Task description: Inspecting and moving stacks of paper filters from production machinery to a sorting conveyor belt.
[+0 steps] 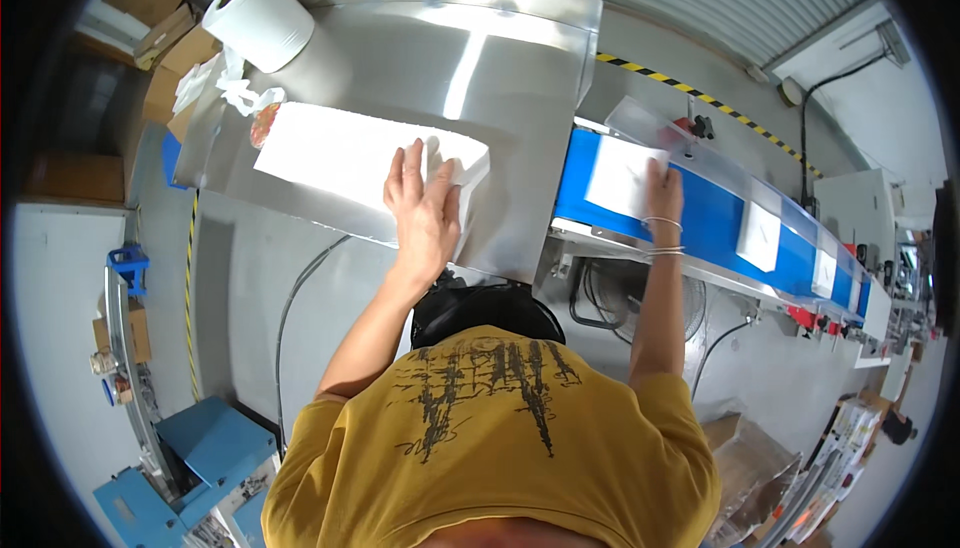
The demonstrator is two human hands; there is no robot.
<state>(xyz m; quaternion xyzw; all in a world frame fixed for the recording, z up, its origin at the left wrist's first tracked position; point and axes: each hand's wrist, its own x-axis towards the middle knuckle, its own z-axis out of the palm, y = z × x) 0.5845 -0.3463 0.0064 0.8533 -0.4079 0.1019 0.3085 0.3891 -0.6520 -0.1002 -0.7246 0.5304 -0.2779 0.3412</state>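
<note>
A long row of white, thin, paper-like pieces [335, 153] lies on the steel table, packed close together. My left hand [425, 213] rests over the right end of this row, its fingers stretched out and slightly apart. On the blue conveyor belt [702, 210] to the right lies a flat white packet [618, 178]. My right hand [663, 193] has its fingers bent at the packet's right edge and pinches it. More white packets [759, 236] sit spaced out farther along the belt. Fine detail on the packets is too small to tell.
A big white paper roll [258, 20] stands at the table's far left corner, crumpled white plastic [240, 90] beside it. Clear guards [722, 170] line the belt's far side. A floor fan [650, 303] stands under the belt. Cardboard boxes [185, 63] are at the left.
</note>
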